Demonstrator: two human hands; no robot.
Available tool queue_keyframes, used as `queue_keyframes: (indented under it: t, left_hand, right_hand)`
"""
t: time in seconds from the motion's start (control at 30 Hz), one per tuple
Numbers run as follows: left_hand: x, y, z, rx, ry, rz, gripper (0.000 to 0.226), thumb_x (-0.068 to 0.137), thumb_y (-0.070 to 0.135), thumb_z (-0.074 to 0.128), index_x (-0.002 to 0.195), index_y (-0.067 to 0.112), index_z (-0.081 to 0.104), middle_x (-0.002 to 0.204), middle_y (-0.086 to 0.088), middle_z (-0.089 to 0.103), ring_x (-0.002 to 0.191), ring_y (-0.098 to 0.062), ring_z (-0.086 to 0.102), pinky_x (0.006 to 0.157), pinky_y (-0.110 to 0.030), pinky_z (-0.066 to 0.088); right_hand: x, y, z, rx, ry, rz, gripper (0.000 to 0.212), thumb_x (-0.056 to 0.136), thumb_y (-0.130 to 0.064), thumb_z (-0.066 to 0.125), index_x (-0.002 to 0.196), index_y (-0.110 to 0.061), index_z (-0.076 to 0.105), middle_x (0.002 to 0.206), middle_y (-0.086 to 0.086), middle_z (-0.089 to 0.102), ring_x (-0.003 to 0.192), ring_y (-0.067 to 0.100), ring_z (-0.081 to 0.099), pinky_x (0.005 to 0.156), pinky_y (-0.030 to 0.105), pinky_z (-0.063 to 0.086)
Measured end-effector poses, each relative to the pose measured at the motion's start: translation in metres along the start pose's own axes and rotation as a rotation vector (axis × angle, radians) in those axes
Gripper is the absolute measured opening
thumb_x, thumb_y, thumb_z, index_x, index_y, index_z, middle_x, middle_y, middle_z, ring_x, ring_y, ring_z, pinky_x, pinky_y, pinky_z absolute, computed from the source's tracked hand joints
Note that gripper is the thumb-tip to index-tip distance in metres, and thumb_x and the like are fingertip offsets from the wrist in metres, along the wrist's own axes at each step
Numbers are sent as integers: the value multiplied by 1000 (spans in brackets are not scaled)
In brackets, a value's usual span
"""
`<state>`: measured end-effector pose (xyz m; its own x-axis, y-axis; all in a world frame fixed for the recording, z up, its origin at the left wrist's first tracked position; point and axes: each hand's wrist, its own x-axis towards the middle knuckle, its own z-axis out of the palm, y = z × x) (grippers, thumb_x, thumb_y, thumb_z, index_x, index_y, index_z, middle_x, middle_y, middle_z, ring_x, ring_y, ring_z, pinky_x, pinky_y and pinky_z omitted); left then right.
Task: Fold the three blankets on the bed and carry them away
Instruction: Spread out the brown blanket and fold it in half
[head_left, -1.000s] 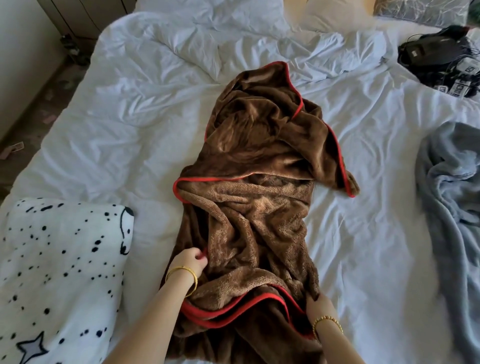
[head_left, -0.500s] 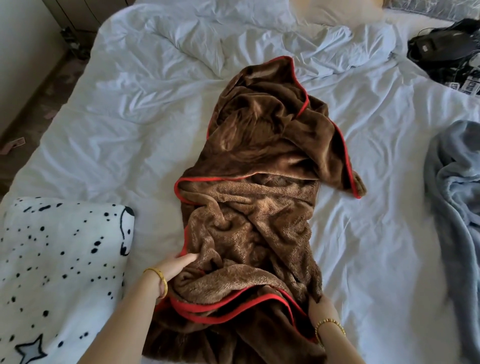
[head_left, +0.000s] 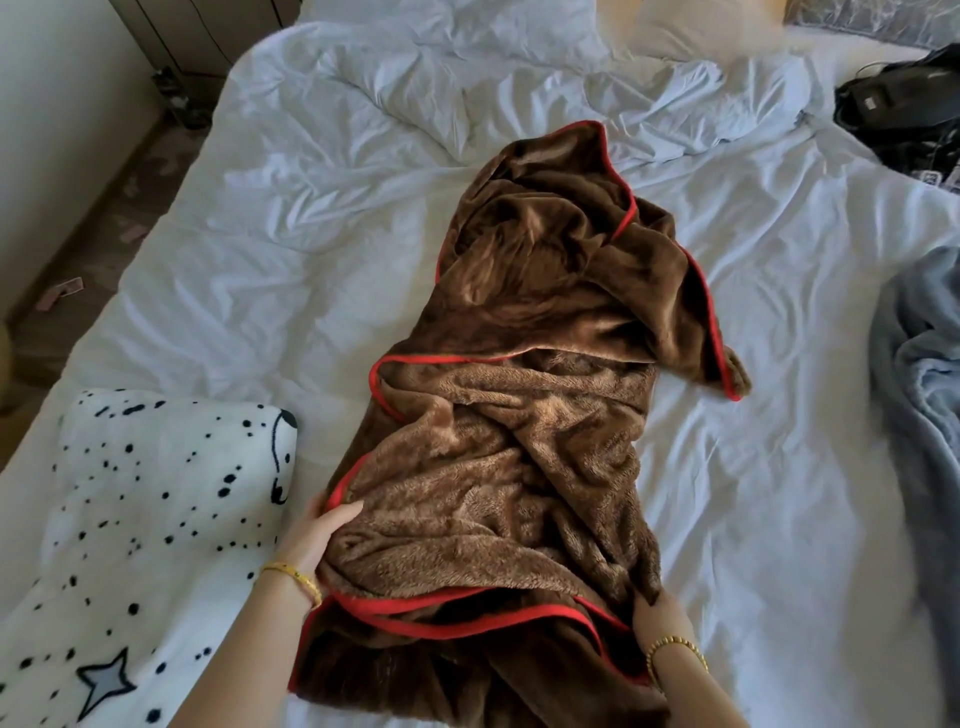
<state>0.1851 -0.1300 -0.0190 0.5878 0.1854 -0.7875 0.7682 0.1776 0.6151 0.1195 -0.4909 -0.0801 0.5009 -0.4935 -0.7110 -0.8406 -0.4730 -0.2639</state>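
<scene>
A brown fleece blanket with red trim (head_left: 524, 415) lies crumpled in a long heap down the middle of the bed. My left hand (head_left: 317, 535) holds its left edge near the red trim, thumb on top of the fleece. My right hand (head_left: 657, 618) grips the blanket's lower right part, its fingertips buried in the fabric. A white blanket with black spots and a star (head_left: 140, 545) lies folded at the near left. A grey-blue blanket (head_left: 919, 395) lies rumpled at the right edge of the view.
The white bed sheet (head_left: 249, 291) is wrinkled, with a bunched white duvet (head_left: 467, 78) and a pillow (head_left: 696, 31) at the head. Black devices and cables (head_left: 904, 104) sit at the far right corner. Floor and a wall run along the bed's left side.
My left hand has slid down and outward along the brown blanket's left edge, and its thumb now lies over the fleece. My right hand has stayed on the lower right part.
</scene>
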Motion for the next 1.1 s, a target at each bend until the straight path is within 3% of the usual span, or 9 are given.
queue_keyframes:
  t: [0.07, 0.13, 0.2, 0.27, 0.37, 0.63, 0.83, 1.0, 1.1]
  left_hand:
    - [1, 2, 6, 124, 69, -27, 34, 87, 44, 57, 113, 22, 57, 115, -6, 62, 107, -31, 58, 95, -46, 47]
    - [3, -1, 12, 433, 347, -9, 39, 96, 40, 40, 119, 13, 56, 120, -13, 57, 110, -34, 53, 99, -45, 42]
    - [-7, -1, 22, 696, 509, 161, 31, 98, 27, 35, 116, 11, 55, 103, -14, 62, 92, -33, 58, 83, -40, 49]
    - [-19, -3, 32, 880, 503, 370, 15, 97, 31, 41, 97, 17, 47, 64, -3, 53, 54, -20, 50, 49, -29, 40]
    - [-32, -5, 38, 1099, 428, 365, 23, 95, 39, 43, 85, 19, 42, 51, 2, 42, 44, -11, 37, 42, -24, 25]
    - [-37, -5, 16, 761, 432, 271, 6, 91, 19, 52, 92, 25, 53, 84, -4, 60, 64, -20, 53, 57, -27, 41]
    - [-32, -7, 20, 1130, 344, 190, 19, 92, 37, 50, 103, 22, 52, 67, 7, 52, 62, -11, 47, 61, -25, 36]
    - [-17, -5, 23, 1174, 138, 104, 11, 93, 30, 51, 95, 21, 58, 87, 3, 57, 76, -14, 51, 74, -25, 44]
    - [-10, -10, 22, 1083, 106, 194, 11, 92, 19, 51, 83, 24, 54, 88, 0, 59, 73, -15, 52, 72, -27, 46]
  right_hand:
    - [-3, 0, -1, 1, 14, -4, 39, 99, -28, 35, 117, -3, 58, 108, 20, 64, 97, 33, 61, 81, 35, 46]
    - [-7, -1, -2, 8, 27, -8, 36, 99, -25, 35, 117, -4, 58, 107, 19, 64, 94, 33, 61, 79, 35, 47]
    - [-13, -2, -3, 11, 38, -10, 35, 99, -22, 34, 117, -4, 57, 105, 19, 64, 92, 32, 61, 75, 33, 45]
    - [-19, -2, -5, 16, 42, -27, 34, 99, -21, 34, 117, -4, 57, 105, 18, 64, 91, 31, 61, 76, 33, 46]
    - [-27, 3, -9, 35, 37, -62, 34, 99, -20, 34, 119, -4, 56, 108, 19, 64, 96, 33, 60, 82, 36, 47]
    - [-46, 19, -16, 53, 47, -105, 33, 98, -15, 38, 123, 0, 55, 114, 21, 62, 104, 34, 58, 86, 35, 45]
    - [-42, 20, -13, 53, 62, -93, 34, 98, -14, 38, 123, 1, 55, 118, 22, 61, 108, 35, 57, 91, 36, 44]
    - [-32, 22, -8, 50, 57, -46, 34, 97, -13, 39, 123, 3, 54, 115, 23, 61, 106, 36, 57, 90, 38, 45]
    - [-29, 23, -5, 68, 48, -29, 33, 95, -11, 43, 123, 4, 54, 118, 25, 59, 109, 37, 55, 91, 37, 43]
